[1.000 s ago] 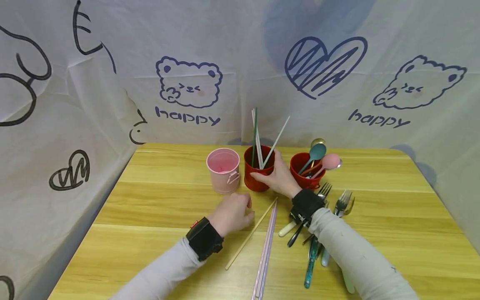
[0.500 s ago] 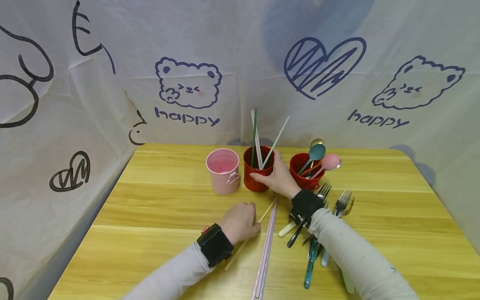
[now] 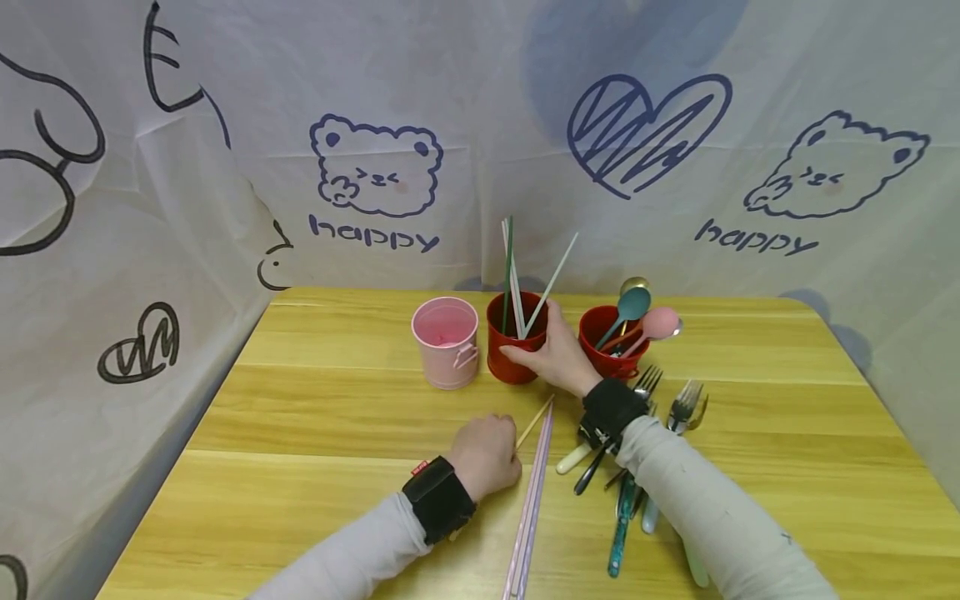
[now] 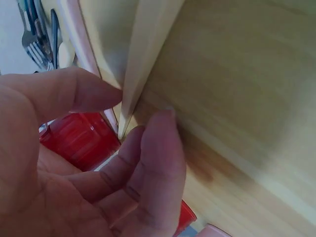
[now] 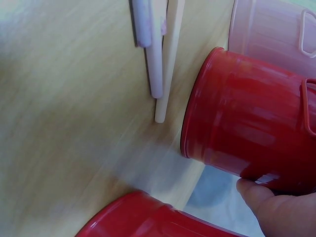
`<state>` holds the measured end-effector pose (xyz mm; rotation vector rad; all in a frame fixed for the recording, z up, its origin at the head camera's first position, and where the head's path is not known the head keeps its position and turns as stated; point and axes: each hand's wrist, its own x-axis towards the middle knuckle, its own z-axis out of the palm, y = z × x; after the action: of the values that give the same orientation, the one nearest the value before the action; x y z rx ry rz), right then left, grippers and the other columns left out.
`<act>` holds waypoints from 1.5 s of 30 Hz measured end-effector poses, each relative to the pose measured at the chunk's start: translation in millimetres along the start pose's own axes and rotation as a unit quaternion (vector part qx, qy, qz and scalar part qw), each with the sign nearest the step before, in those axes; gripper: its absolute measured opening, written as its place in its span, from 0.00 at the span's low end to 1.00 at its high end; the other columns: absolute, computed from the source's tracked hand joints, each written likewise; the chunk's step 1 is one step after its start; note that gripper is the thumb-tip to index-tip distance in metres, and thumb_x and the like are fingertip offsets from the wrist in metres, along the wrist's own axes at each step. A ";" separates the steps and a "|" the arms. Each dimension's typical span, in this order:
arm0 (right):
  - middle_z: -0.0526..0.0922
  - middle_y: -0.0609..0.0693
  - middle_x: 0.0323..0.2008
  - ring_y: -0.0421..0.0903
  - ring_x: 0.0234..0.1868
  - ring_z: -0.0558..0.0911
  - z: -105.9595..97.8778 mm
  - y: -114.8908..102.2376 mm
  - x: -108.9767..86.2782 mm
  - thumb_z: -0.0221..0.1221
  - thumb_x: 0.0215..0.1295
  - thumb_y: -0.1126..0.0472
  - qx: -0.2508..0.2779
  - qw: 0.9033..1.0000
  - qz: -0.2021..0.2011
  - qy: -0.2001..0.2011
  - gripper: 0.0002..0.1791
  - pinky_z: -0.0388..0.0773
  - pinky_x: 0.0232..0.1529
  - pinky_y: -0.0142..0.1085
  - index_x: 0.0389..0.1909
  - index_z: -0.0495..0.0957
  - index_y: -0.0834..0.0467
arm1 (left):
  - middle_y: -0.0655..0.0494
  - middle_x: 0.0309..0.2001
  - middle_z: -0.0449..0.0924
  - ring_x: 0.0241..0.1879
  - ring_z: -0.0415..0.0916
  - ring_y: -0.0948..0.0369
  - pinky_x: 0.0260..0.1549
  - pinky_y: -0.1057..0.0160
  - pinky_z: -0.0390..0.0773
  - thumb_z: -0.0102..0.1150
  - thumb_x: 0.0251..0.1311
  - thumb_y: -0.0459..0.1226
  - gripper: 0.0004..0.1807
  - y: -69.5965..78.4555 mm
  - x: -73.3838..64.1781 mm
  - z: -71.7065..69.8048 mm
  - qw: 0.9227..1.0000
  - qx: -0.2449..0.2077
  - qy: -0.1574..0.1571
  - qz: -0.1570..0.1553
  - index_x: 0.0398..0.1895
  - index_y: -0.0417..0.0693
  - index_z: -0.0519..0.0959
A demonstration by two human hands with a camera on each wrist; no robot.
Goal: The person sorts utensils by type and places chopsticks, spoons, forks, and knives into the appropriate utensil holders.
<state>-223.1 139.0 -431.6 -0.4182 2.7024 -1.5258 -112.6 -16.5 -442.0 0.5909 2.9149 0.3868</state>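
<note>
My left hand (image 3: 487, 458) is over a light wooden chopstick (image 3: 531, 425) lying aslant on the table. In the left wrist view the thumb is beside this chopstick (image 4: 143, 54), the other fingertips on its other side, with a gap visible between thumb and fingers. Several lavender chopsticks (image 3: 528, 517) lie to its right. My right hand (image 3: 558, 354) grips a red bucket (image 3: 506, 362) by its rim, thumb in front; its other fingers are mostly hidden. Green and pale chopsticks (image 3: 510, 258) stand in that bucket. The right wrist view shows the thumb against the bucket's wall (image 5: 256, 133).
A pink bucket (image 3: 448, 367) with nothing visible standing in it is left of the red one. To the right, another red bucket (image 3: 611, 367) holds several spoons (image 3: 635, 304). Forks (image 3: 686, 404) and coloured handles (image 3: 622, 533) lie under and around the right forearm. A drawn-on cloth (image 3: 517, 117) hangs behind.
My left hand has moved right and toward the front edge, from beside the wooden chopstick to over it. The right hand and the red bucket have stayed put.
</note>
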 end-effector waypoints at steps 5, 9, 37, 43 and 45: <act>0.67 0.64 0.69 0.60 0.67 0.72 -0.1 0.1 0.2 0.72 0.59 0.56 0.002 1.000 -0.003 0.000 0.49 0.71 0.71 0.55 0.73 0.52 0.63 | 0.55 0.19 0.74 0.21 0.79 0.54 0.15 0.57 0.76 0.68 0.48 0.36 0.13 0.8 -0.5 3.2 1.000 0.008 0.023 0.005 0.16 0.49 0.72; 0.67 0.64 0.69 0.60 0.68 0.71 -0.1 0.2 0.2 0.72 0.58 0.56 0.001 1.000 -0.002 0.000 0.49 0.71 0.71 0.55 0.73 0.52 0.63 | 0.56 0.17 0.74 0.20 0.79 0.54 0.14 0.57 0.75 0.68 0.46 0.36 0.17 0.9 -0.6 5.4 0.999 0.022 0.043 0.006 0.11 0.51 0.69; 0.68 0.64 0.69 0.60 0.67 0.72 0.3 0.3 0.7 0.72 0.59 0.54 -0.002 1.000 0.000 0.000 0.49 0.70 0.71 0.55 0.73 0.52 0.62 | 0.64 0.12 0.58 0.14 0.59 0.63 0.11 0.65 0.58 0.66 0.46 0.36 0.19 -19.0 -5.6 -2.2 0.998 -0.067 -0.012 -0.011 0.09 0.53 0.65; 0.69 0.64 0.68 0.59 0.67 0.72 0.7 0.7 0.6 0.72 0.58 0.54 -0.004 1.000 0.001 0.002 0.49 0.71 0.71 0.55 0.73 0.52 0.62 | 0.64 0.13 0.61 0.14 0.61 0.64 0.13 0.67 0.58 0.66 0.48 0.37 0.16 -30.3 -12.3 -6.3 0.993 -0.118 -0.022 -0.002 0.12 0.52 0.68; 0.69 0.63 0.68 0.59 0.67 0.72 0.8 1.0 0.7 0.72 0.58 0.54 -0.006 1.000 -0.001 0.003 0.49 0.71 0.71 0.54 0.73 0.52 0.62 | 0.63 0.15 0.64 0.16 0.63 0.64 0.15 0.67 0.60 0.66 0.49 0.37 0.15 -33.2 -13.5 -8.0 0.991 -0.130 -0.025 -0.002 0.14 0.51 0.70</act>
<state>-223.8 138.7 -432.8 -0.4159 2.7182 -1.5151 -113.8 -53.2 -442.3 0.5461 2.7540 0.7272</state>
